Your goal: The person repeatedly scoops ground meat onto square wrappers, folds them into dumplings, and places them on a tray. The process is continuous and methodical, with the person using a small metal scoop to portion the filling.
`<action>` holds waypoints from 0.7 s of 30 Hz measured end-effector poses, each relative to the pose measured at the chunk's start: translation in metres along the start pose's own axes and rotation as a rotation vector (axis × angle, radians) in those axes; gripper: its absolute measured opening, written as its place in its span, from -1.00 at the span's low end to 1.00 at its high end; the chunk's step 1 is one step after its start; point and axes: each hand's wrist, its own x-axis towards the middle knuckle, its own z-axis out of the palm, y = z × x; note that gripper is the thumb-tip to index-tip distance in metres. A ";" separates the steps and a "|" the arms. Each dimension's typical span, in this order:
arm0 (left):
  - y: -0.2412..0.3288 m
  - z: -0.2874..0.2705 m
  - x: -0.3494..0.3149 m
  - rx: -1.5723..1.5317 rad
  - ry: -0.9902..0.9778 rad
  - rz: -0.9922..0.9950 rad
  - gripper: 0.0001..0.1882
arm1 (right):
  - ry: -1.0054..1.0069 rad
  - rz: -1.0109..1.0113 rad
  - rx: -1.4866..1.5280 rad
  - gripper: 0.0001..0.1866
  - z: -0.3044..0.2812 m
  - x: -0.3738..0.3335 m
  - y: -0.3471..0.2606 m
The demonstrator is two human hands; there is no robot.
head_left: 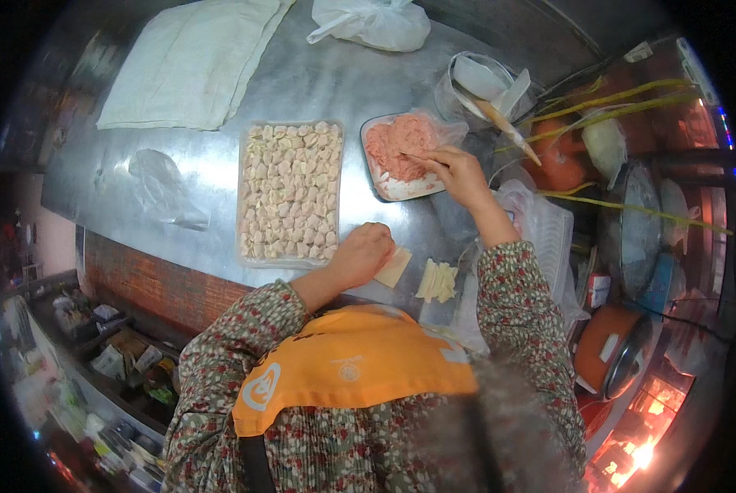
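while left hand (pixel 361 253) grip clamps wrapper (pixel 393 267) near table edge (pixel 138 246), right hand (pixel 458 172) grip pinches stick (pixel 424 158) over filling tray (pixel 401 156).

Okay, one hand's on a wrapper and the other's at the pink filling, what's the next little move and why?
Probably carry a dab of filling across to the wrapper. The right hand has a thin stick's tip in the pink filling, while the left hand holds a flat square wrapper with nothing on it. The tray of folded dumplings sits beside it.
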 end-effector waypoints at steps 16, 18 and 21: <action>0.036 -0.090 -0.022 -1.972 0.291 -0.555 -0.54 | -0.086 0.255 0.102 -0.84 -0.005 -0.009 -0.004; 0.036 -0.091 -0.031 -2.118 0.331 -0.525 -0.45 | -0.092 0.290 0.132 -0.84 -0.003 -0.014 -0.004; 0.037 -0.093 -0.045 -2.279 0.397 -0.509 -0.50 | -0.049 0.344 0.282 -0.85 0.006 -0.019 -0.004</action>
